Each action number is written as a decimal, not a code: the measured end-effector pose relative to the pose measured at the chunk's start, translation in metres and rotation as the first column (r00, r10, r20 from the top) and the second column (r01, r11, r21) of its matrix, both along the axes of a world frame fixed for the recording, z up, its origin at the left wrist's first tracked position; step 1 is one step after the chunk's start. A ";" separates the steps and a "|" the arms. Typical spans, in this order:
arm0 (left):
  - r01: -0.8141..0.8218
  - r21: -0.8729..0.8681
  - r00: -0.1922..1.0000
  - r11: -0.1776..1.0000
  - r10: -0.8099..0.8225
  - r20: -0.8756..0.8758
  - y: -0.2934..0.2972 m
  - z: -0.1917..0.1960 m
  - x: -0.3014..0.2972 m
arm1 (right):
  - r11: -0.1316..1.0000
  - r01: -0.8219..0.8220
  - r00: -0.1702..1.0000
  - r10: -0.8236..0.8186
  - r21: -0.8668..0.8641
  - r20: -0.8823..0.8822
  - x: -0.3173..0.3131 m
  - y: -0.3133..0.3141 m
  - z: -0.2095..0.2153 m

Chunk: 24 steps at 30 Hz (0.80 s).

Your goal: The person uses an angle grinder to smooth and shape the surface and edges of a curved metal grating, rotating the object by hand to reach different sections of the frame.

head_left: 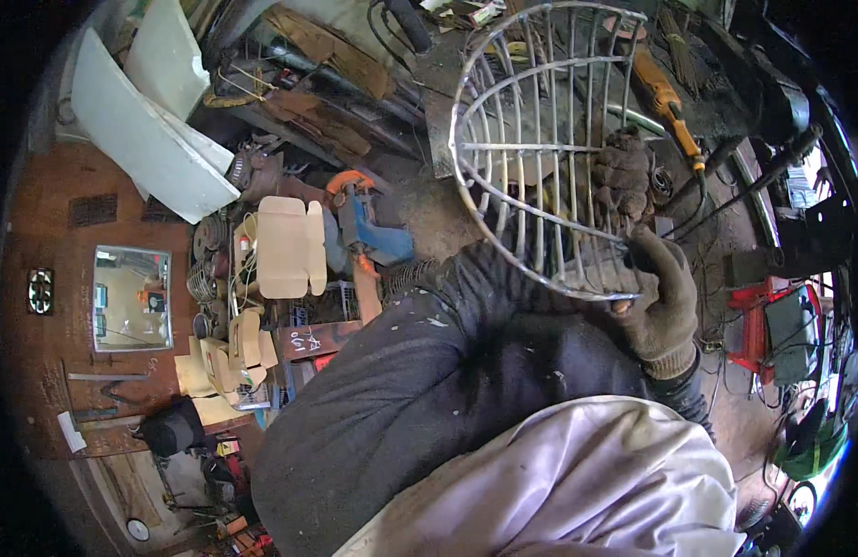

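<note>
A rounded grille (540, 148) of welded metal rods, shaped like a shallow basket, stands tilted above my dark trousers. My right hand (663, 311), in a brown knitted glove, is closed on its lower right rim. Farther up, at the grille's right side, a darker gloved hand (624, 181) is curled against the rods; it appears to be my left hand, with its forearm hidden behind the bars. Just beyond the grille lies an orange power tool (666, 97) with a cord. A pale cloth (578, 483) covers part of my lap.
A blue vise-like tool with orange parts (369, 223) stands left of the grille, near an opened cardboard box (285, 249). White curved panels (155, 130) lean at the far left. A mirror (132, 297) lies farther left. On the right sits a red and grey machine (777, 330) among cables.
</note>
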<state>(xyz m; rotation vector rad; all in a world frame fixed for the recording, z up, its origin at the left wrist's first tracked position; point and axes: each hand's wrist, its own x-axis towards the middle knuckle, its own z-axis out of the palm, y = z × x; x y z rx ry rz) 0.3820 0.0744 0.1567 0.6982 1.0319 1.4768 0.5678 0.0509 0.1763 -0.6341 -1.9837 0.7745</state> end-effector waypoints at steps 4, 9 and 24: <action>0.008 -0.016 1.000 1.000 -0.009 -0.019 -0.010 -0.003 0.005 | 0.985 0.028 0.993 -0.046 0.170 0.107 0.010 -0.019 0.017; 0.008 -0.028 0.999 1.000 -0.009 -0.039 -0.018 -0.001 0.008 | 0.965 -0.008 0.987 -0.035 0.264 0.156 0.017 -0.028 0.027; -0.053 -0.059 0.999 0.997 0.053 0.005 -0.015 -0.003 -0.001 | 0.982 -0.129 0.972 0.098 0.137 0.215 0.037 -0.008 0.017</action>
